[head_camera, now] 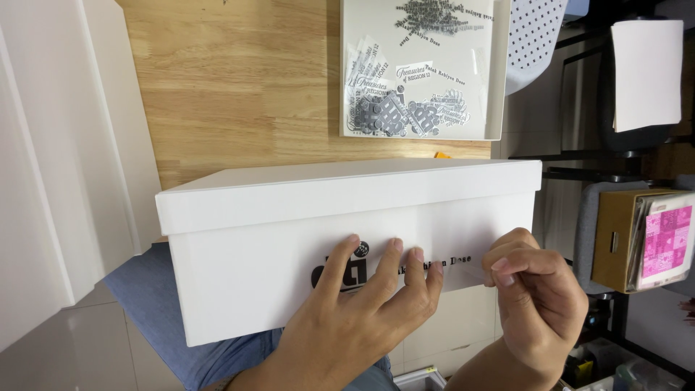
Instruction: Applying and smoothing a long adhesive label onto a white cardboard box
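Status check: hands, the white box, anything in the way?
Left hand flat on white lidded box, over a dark sticker. Right hand pinching clear film at its edge. Sticker tray behind, apart.

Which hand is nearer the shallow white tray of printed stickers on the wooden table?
Left. The left hand lies flat on the white lidded box, below the tray; the right hand pinches at the box's right end, slightly farther.

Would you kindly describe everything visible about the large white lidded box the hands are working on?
The white box looks like stiff matte cardboard, with a fitted lid closed on top. It rests at the wooden table's edge, over the person's lap, its long side facing the camera. A black printed sticker sits on that side. The left hand presses flat over the sticker; the right hand pinches at the sticker's end.
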